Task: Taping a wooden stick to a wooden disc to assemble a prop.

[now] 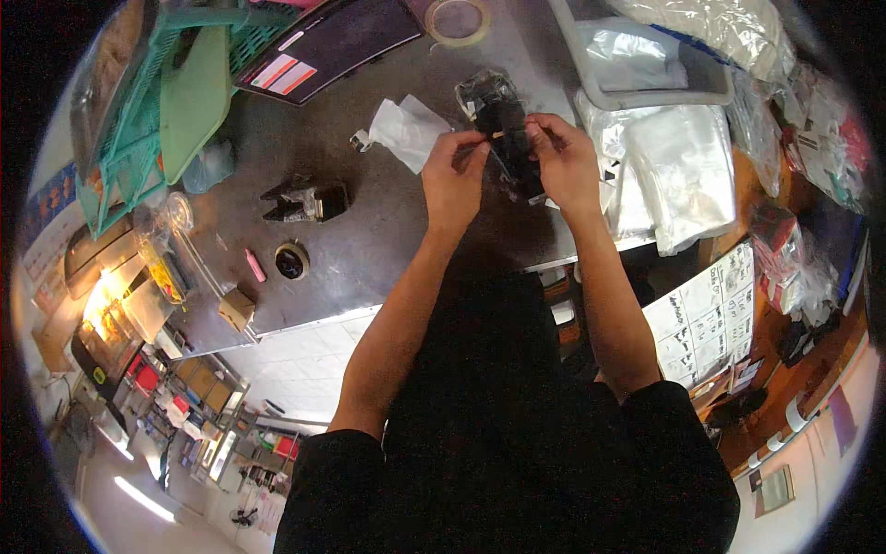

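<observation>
A black bundle in shiny clear plastic lies on the dark metal table in front of me, with both hands over it. My left hand is at its left side, thumb and forefinger pinched together. At its right edge my right hand has its fingers closed, the tips touching the bundle. A short tan strip shows between the two hands; whether either hand holds it is too small to tell. Just left of my left hand lies a crumpled white sheet.
Left on the table lie another black wrapped bundle, a tape roll and a pink marker. A dark panel and a larger tape roll lie behind. Clear bags and a grey bin stand right; a teal crate left.
</observation>
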Demonstrator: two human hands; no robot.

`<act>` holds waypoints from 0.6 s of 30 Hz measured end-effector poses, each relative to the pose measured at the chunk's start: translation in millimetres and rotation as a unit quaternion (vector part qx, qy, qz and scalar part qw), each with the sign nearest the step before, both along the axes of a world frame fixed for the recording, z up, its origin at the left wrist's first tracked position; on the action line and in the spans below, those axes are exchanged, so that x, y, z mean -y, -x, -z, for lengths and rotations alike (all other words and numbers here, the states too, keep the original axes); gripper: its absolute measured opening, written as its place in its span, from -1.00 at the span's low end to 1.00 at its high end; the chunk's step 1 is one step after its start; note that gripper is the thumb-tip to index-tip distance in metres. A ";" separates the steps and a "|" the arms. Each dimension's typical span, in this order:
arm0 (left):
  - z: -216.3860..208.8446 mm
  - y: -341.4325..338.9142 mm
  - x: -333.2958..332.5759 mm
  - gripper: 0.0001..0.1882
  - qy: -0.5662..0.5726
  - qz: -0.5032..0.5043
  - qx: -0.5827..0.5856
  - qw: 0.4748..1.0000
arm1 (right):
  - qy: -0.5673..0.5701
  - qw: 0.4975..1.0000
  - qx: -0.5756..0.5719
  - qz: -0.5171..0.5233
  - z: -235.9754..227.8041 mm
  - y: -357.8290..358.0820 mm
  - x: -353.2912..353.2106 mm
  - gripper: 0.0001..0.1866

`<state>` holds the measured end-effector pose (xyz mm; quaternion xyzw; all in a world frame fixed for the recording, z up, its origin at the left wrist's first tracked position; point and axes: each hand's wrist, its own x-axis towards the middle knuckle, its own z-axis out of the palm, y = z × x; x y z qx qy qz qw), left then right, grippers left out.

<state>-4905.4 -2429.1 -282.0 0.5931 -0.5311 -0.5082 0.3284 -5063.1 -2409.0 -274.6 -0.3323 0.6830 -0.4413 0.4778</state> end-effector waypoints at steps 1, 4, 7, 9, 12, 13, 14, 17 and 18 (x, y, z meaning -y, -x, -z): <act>-0.9 0.5 0.5 -0.85 0.010 -0.005 -0.005 1.000 | 0.008 0.999 -0.023 -0.023 -1.1 -1.1 1.2 -0.79; -4.2 0.6 1.3 -0.85 0.034 -0.006 0.010 0.999 | 0.029 0.997 -0.067 -0.035 -1.2 -2.9 3.7 -0.81; -7.6 -0.5 0.8 -0.84 0.064 0.004 0.041 0.997 | 0.034 0.992 -0.104 -0.069 3.2 -0.3 9.0 -0.85; -8.5 -1.2 1.1 -0.83 0.081 0.014 0.051 0.995 | 0.071 0.986 -0.134 -0.073 5.9 1.1 12.8 -0.85; -7.7 -0.8 1.7 -0.84 0.096 0.031 0.063 0.993 | -0.007 0.996 -0.071 -0.049 6.5 1.3 14.6 -0.86; -6.7 -0.4 2.5 -0.84 0.108 0.031 0.077 0.991 | -0.006 0.996 -0.070 -0.051 6.4 -0.5 14.3 -0.86; -6.0 0.6 2.4 -0.84 0.105 0.031 0.093 0.990 | 0.002 0.999 -0.044 -0.023 6.5 -1.5 14.8 -0.87; -2.8 3.5 2.7 -0.82 0.080 -0.008 0.051 0.995 | 0.000 1.000 -0.025 0.011 7.8 -7.0 14.2 -0.90; -1.6 3.2 3.3 -0.82 0.074 -0.012 0.060 0.995 | 0.006 0.999 -0.005 0.036 8.7 -9.2 13.7 -0.89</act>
